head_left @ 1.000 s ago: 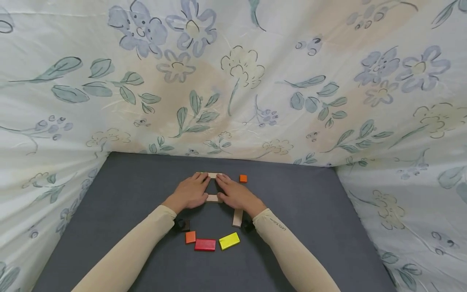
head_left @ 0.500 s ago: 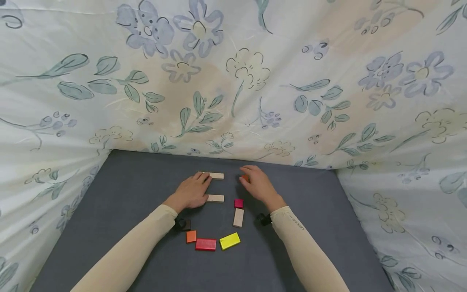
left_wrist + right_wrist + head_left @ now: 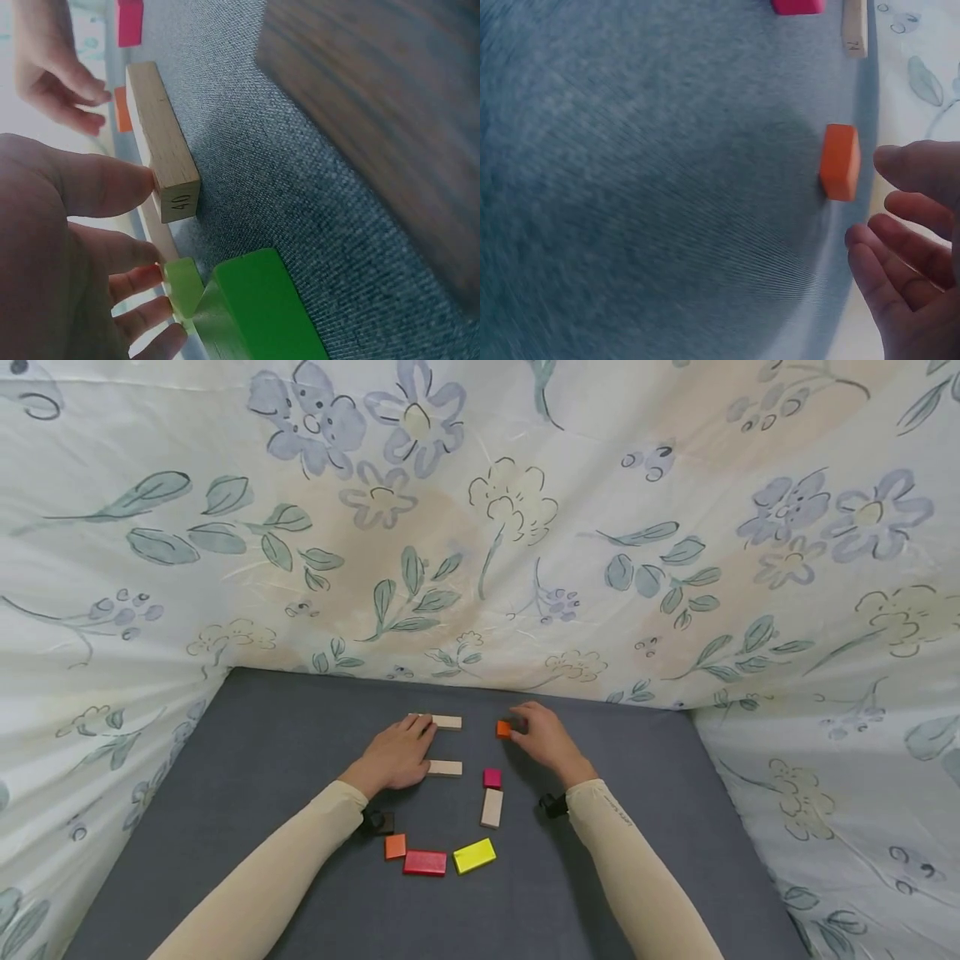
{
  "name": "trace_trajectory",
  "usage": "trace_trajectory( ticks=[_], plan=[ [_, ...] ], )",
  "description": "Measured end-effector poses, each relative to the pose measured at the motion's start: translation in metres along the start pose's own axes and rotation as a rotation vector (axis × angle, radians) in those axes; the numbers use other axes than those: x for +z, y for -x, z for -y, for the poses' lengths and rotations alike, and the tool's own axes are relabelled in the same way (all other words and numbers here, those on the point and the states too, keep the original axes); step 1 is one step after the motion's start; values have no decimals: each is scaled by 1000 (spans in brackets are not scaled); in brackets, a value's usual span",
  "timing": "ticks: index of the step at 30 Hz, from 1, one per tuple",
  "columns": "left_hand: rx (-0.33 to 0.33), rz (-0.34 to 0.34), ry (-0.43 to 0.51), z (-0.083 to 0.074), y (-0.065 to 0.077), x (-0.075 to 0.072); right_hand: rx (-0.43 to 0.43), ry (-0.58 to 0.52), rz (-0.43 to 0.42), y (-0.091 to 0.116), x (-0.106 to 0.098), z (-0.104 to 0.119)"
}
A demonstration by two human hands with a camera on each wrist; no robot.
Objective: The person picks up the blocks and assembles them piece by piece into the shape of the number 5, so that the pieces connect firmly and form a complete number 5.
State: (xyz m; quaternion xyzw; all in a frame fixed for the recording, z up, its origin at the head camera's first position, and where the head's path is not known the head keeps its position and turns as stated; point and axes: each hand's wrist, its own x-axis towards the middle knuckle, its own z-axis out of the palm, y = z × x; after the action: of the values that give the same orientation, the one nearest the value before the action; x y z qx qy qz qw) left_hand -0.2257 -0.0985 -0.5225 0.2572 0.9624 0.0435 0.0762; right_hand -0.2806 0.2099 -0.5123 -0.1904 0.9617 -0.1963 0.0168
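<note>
The left hand [image 3: 393,753] lay palm down across the left ends of two pale wooden blocks, its thumb and fingers spread wide between them. In the left wrist view its thumb touched the near wooden block [image 3: 161,135], whose end bore the number 40, while its fingers reached toward a light green block [image 3: 182,279]; a larger green block [image 3: 259,307] stood just beside that one. The far wooden block [image 3: 447,722] ran roughly parallel to the near one.

The right hand [image 3: 551,743] was just beside the far orange block [image 3: 503,729], thumb and fingers parted and gripping nothing; the right wrist view showed a small gap between thumb and block.

Nearer the person, a magenta block [image 3: 492,778] stood end to end with a third wooden block [image 3: 491,808]. Closer still were a slanted yellow block [image 3: 475,857], a red block [image 3: 424,863], a near orange block [image 3: 395,847] and a dark brown block [image 3: 387,823], partly hidden at the left wrist. The table [image 3: 675,777] was dark grey, and floral cloth [image 3: 480,527] hung behind it.
</note>
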Motion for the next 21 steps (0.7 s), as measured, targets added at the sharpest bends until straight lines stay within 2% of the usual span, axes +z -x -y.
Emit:
trace_trajectory(
  ticks=[7, 21],
  plan=[
    [-1, 8, 16, 1, 0, 0, -25, -42, 21, -4, 11, -3],
    [2, 5, 9, 6, -8, 5, -8, -15, 27, -13, 16, -2]
  ],
)
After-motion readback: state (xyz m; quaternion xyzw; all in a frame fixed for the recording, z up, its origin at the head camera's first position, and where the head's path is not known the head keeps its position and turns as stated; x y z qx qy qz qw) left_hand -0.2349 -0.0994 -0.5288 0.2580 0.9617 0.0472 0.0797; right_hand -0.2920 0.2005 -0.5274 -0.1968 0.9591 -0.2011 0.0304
